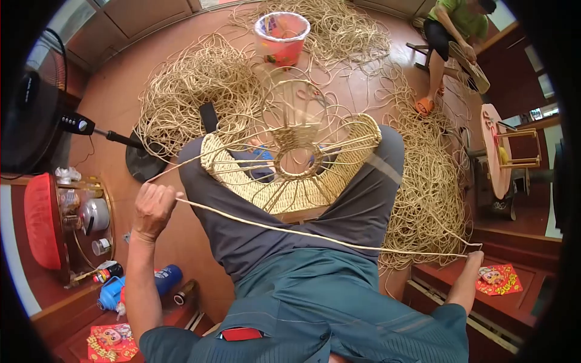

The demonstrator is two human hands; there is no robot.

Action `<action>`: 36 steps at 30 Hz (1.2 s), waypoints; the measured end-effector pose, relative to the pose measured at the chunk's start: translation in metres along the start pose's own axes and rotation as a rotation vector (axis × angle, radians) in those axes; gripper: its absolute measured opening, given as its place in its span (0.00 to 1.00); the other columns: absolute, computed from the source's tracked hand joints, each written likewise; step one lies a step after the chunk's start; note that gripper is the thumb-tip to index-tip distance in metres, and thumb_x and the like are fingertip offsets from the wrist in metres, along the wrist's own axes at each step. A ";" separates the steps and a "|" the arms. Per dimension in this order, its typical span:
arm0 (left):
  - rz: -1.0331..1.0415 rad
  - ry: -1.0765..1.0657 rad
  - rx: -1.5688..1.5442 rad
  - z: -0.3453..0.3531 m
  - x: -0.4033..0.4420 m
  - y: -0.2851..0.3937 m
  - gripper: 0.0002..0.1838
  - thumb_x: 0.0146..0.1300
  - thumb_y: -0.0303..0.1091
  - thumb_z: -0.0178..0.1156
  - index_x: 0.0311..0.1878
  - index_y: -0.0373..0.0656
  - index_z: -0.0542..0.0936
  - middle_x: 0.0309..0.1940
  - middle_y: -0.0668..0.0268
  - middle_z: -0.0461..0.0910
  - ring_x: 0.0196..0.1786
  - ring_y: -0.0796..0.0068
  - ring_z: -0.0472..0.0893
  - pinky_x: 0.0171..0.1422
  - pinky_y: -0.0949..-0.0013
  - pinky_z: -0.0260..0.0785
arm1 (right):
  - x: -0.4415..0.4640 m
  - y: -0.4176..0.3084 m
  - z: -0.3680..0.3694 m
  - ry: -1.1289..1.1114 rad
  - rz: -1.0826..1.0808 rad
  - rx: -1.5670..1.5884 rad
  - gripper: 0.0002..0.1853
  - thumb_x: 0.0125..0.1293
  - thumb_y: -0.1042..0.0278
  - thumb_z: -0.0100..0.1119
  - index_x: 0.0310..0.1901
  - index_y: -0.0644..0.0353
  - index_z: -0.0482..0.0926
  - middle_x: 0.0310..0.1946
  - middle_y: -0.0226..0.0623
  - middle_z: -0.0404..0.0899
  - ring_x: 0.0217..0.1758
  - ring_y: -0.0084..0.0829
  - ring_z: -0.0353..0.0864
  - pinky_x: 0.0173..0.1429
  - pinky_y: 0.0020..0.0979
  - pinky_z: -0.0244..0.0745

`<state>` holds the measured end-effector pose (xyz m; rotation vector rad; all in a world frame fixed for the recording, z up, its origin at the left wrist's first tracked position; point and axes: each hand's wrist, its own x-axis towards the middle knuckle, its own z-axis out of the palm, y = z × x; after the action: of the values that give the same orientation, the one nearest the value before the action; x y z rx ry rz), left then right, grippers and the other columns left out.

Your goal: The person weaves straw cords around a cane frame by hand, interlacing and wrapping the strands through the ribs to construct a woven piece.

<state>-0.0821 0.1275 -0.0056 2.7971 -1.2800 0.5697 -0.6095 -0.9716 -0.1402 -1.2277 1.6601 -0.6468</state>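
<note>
On my lap rests a round wire frame (294,97) partly woven with tan cord, its wide woven band (284,196) curving toward me and bare wires spreading from a small woven ring (296,172). My left hand (154,209) is closed in a fist around the tan cord (272,228), out to the left of my knee. One length runs from this fist up to the woven band. Another stretches across my thighs to my right hand (475,258), far out to the right, which also grips the cord; its fingers show only small.
Heaps of loose cord (203,85) cover the floor ahead and to the right. A red bucket (282,45) stands beyond the frame. A fan (75,124) and a shelf cart (88,218) are at left. A seated person (451,36) works at upper right near a pink stool (495,151).
</note>
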 end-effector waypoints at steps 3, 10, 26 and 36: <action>-0.119 -0.021 0.016 0.000 -0.020 -0.023 0.10 0.80 0.34 0.70 0.42 0.43 0.79 0.32 0.58 0.76 0.39 0.52 0.80 0.49 0.50 0.73 | -0.012 0.005 0.064 -0.099 -0.278 -0.104 0.18 0.82 0.56 0.71 0.62 0.60 0.91 0.59 0.40 0.89 0.60 0.38 0.87 0.68 0.40 0.76; -0.509 -0.154 0.231 -0.022 -0.172 -0.126 0.10 0.88 0.36 0.61 0.51 0.40 0.85 0.43 0.48 0.86 0.50 0.39 0.85 0.55 0.42 0.76 | -0.412 -0.132 0.368 -0.601 -1.143 -0.146 0.10 0.88 0.69 0.67 0.59 0.66 0.89 0.52 0.33 0.91 0.55 0.25 0.87 0.65 0.31 0.82; -1.271 -0.375 0.233 -0.237 -0.478 -0.154 0.28 0.93 0.55 0.53 0.60 0.37 0.88 0.39 0.52 0.84 0.44 0.51 0.84 0.55 0.46 0.75 | -0.700 -0.124 0.502 -0.770 -2.159 -0.231 0.15 0.69 0.68 0.69 0.57 0.52 0.86 0.56 0.31 0.89 0.57 0.35 0.88 0.63 0.38 0.83; -1.444 -0.355 0.245 -0.243 -0.501 -0.138 0.30 0.93 0.58 0.53 0.52 0.38 0.88 0.37 0.55 0.82 0.45 0.54 0.84 0.56 0.50 0.74 | -0.651 -0.111 0.479 -0.898 -2.009 -0.130 0.15 0.68 0.74 0.71 0.55 0.51 0.87 0.49 0.33 0.88 0.49 0.38 0.93 0.48 0.39 0.90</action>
<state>-0.3583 0.6238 0.0747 3.0662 0.9900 0.0967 -0.0932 -0.3540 -0.0064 -2.4862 -0.7150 -0.7854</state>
